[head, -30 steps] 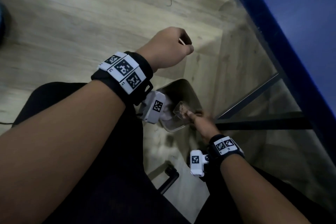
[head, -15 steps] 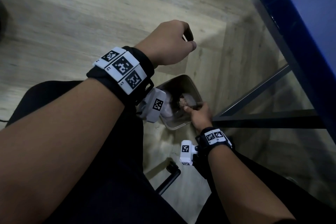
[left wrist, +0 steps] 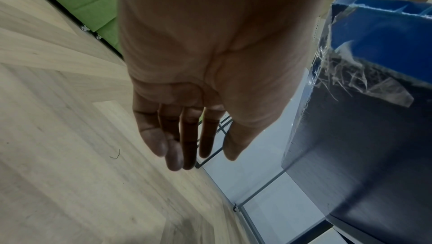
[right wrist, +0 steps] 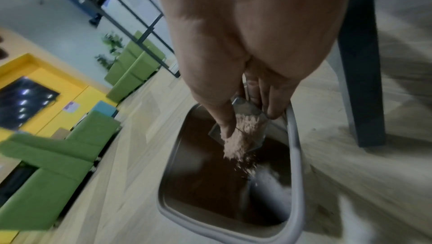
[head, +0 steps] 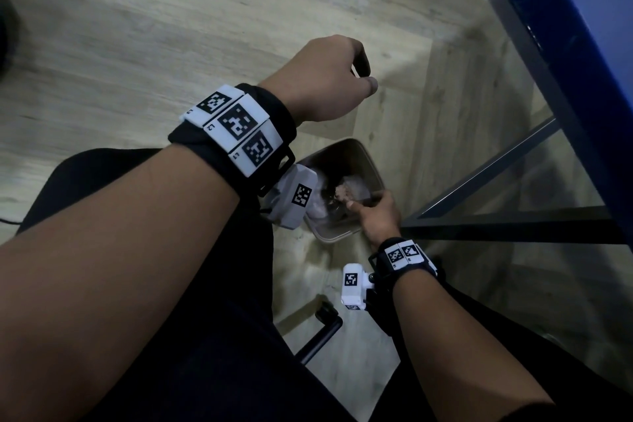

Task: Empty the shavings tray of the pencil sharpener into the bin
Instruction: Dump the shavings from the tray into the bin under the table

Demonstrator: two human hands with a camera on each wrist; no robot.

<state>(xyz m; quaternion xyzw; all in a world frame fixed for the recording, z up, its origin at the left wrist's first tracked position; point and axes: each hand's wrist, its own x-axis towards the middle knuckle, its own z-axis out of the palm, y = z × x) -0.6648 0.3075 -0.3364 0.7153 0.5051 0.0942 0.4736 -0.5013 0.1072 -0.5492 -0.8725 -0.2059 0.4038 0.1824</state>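
A grey bin (head: 334,236) (right wrist: 295,155) stands open on the wooden floor below me. My right hand (head: 375,212) (right wrist: 250,124) pinches the clear shavings tray (head: 358,189) (right wrist: 246,108) between thumb and fingers and holds it tilted over the bin's mouth. Pale shavings (head: 343,191) (right wrist: 242,141) slide from the tray and fall into the bin. Higher up and to the left my left hand (head: 325,79) (left wrist: 203,155) hangs in the air, its fingers loosely curled with nothing in them. The sharpener itself is out of view.
A blue table edge (head: 561,44) (left wrist: 378,31) runs along the right, with its dark metal frame (head: 496,164) and leg (right wrist: 360,63) right beside the bin. A black chair base (head: 322,329) sits near my knees. Green sofas (right wrist: 58,164) stand farther off.
My right hand has brought the tray lower over the bin and tipped it, and the shavings are now pouring out. My left hand has stayed raised and empty.
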